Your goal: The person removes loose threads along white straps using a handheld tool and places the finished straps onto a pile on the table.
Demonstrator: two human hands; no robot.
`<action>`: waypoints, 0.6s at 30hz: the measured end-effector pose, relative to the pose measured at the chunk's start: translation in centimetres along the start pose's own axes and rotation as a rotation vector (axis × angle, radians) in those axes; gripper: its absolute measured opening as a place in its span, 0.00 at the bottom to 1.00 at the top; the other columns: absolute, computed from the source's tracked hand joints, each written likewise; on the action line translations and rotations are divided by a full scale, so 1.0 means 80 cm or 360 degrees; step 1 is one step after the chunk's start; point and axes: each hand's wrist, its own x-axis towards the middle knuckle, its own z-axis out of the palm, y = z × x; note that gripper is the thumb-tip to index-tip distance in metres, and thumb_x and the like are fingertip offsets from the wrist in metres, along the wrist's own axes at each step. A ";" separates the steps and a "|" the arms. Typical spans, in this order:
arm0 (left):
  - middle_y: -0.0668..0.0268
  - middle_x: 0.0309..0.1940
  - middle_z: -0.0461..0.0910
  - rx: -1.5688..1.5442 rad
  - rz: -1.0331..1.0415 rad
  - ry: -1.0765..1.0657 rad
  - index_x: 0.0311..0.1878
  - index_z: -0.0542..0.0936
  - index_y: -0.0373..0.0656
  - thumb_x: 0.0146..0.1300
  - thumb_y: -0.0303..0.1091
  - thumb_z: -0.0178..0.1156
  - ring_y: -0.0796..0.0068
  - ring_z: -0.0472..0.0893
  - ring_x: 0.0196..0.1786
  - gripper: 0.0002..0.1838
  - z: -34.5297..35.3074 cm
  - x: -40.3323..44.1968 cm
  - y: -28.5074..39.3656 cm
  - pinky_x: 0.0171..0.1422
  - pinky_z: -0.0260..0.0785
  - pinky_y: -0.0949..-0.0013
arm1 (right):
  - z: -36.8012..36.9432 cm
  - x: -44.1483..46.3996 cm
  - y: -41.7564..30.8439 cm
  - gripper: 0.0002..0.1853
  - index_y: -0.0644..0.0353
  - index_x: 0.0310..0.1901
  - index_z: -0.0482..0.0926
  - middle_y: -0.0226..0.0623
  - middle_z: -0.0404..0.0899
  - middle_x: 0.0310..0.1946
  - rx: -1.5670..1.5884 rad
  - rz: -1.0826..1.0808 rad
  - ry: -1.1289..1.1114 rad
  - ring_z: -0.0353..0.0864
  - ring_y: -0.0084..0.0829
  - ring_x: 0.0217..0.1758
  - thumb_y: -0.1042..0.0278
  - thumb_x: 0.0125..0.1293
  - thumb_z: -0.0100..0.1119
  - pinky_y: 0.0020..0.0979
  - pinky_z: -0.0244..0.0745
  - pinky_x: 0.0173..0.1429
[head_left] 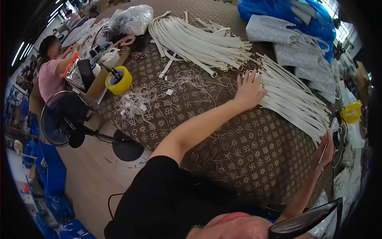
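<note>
Blue bag [258,8] holds goods [306,11]; left fingers [252,77] spread on straps [288,95], right fingers [330,140] pinch tool [322,154].

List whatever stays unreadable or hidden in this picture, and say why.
Head view, all items:
Thin rod in the right hand: its kind, too small and partly covered by fingers.
White straps: their exact number, hidden by overlap.
White tags: any writing, too small.
Blue plastic: its full extent, cut off by the top edge.
Co-worker: face, blurred.

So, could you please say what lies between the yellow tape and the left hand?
Tangled pale strings and small white tags lie between the yellow tape and left hand in the head view.
</note>
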 end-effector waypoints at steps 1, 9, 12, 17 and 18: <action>0.52 0.69 0.61 0.0083 0.0102 0.0056 0.65 0.67 0.39 0.65 0.43 0.56 0.46 0.55 0.74 0.28 -0.027 0.001 -0.014 0.77 0.41 0.43 | -0.005 -0.003 -0.005 0.13 0.63 0.54 0.79 0.41 0.83 0.39 0.0025 -0.0048 0.0001 0.83 0.27 0.36 0.70 0.74 0.53 0.27 0.79 0.46; 0.66 0.59 0.73 0.1275 0.0273 0.0106 0.50 0.78 0.52 0.60 0.29 0.60 0.57 0.65 0.70 0.14 -0.161 -0.018 -0.171 0.72 0.52 0.45 | -0.017 -0.032 -0.012 0.13 0.66 0.55 0.78 0.41 0.83 0.42 0.0220 0.0021 0.0080 0.83 0.27 0.38 0.71 0.74 0.51 0.28 0.79 0.45; 0.66 0.58 0.73 0.1252 0.0525 0.0162 0.48 0.78 0.52 0.60 0.33 0.62 0.58 0.64 0.71 0.12 -0.161 -0.013 -0.188 0.72 0.52 0.46 | -0.013 -0.031 -0.034 0.12 0.65 0.54 0.78 0.41 0.82 0.39 0.0196 -0.0012 -0.0043 0.82 0.27 0.35 0.72 0.74 0.52 0.27 0.78 0.43; 0.67 0.51 0.76 0.1165 0.0475 0.0140 0.45 0.78 0.48 0.59 0.35 0.64 0.59 0.70 0.64 0.11 -0.166 -0.016 -0.197 0.69 0.57 0.49 | -0.028 -0.027 -0.066 0.11 0.66 0.53 0.79 0.41 0.82 0.37 0.0243 -0.0174 -0.0025 0.82 0.27 0.33 0.73 0.73 0.53 0.26 0.78 0.41; 0.67 0.51 0.76 0.1164 0.0477 0.0146 0.45 0.78 0.48 0.59 0.35 0.64 0.59 0.70 0.64 0.11 -0.168 -0.015 -0.200 0.69 0.57 0.49 | -0.031 -0.029 -0.066 0.11 0.66 0.52 0.79 0.42 0.82 0.37 0.0290 -0.0099 -0.0003 0.82 0.27 0.33 0.73 0.73 0.53 0.26 0.78 0.41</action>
